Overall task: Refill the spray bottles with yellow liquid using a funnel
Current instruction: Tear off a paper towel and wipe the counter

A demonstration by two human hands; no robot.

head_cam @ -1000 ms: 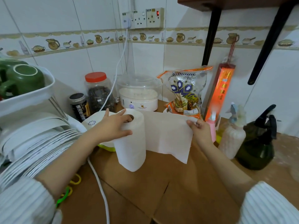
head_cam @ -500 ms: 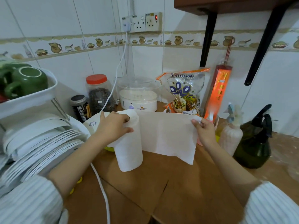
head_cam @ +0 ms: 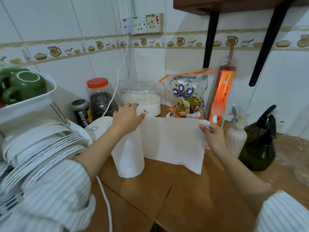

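In the head view, a white paper towel roll (head_cam: pixel 129 154) stands upright on the brown wooden desk (head_cam: pixel 184 198), near the middle. The left hand (head_cam: pixel 127 117) lies over the top of the roll, its fingers (head_cam: pixel 139 115) curled down on the rim and closed on it. The right hand (head_cam: pixel 212 133) pinches the far right corner of the loose white paper sheet (head_cam: pixel 173 141), thumb and fingers shut on the edge, so the sheet hangs stretched between roll and hand.

Compared with a second ago, the left hand has shifted from the side of the roll to its top, covering the hollow core, and the sheet is pulled out wider and flatter. The right hand has moved a little farther right.

Just right of the right hand stands the clear plastic spray bottle with a pale blue trigger (head_cam: pixel 236 131), and beside it, further right, the dark green spray bottle with a black trigger (head_cam: pixel 258 148); both rest upright on the desk in the same spots as before. A small pink bottle (head_cam: pixel 215 118) shows partly behind the sheet's right corner. Its contents cannot be made out.
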